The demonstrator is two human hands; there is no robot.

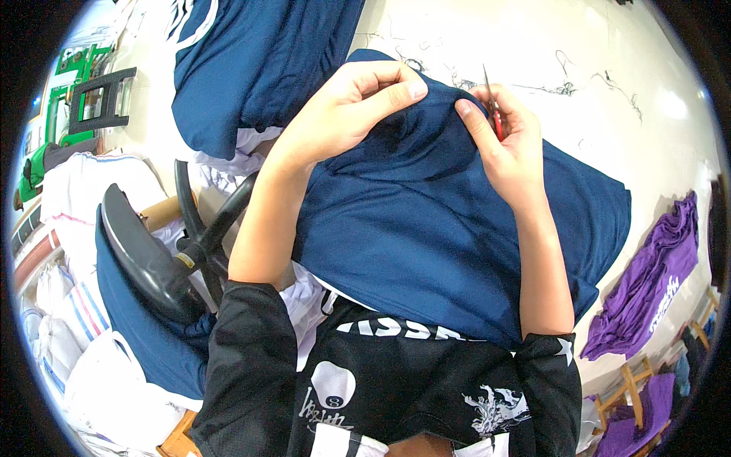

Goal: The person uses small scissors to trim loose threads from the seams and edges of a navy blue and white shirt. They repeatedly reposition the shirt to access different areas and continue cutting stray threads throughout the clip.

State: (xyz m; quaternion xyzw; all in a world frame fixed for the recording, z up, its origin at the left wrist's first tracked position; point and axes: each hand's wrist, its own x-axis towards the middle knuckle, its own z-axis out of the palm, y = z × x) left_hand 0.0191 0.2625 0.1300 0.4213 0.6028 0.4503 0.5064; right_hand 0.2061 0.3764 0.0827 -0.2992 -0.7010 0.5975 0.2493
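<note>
A navy blue cloth garment (411, 236) lies spread over my lap and outward. My left hand (358, 107) pinches its far edge between thumb and fingers. A little to the right, my right hand (509, 141) grips the same edge with the thumb. Tucked in the fingers of that hand is a small pair of scissors (499, 122) with red on the handle, its thin blade pointing up and away. The cloth between the two hands is bunched. Folds and fingers hide the exact spot each hand pinches.
Another navy garment (259, 76) with white stripes hangs at the upper left. A black chair (145, 259) stands on the left near white sacks (106, 373). Loose dark threads (560, 87) litter the pale floor. A purple garment (647, 282) lies at the right.
</note>
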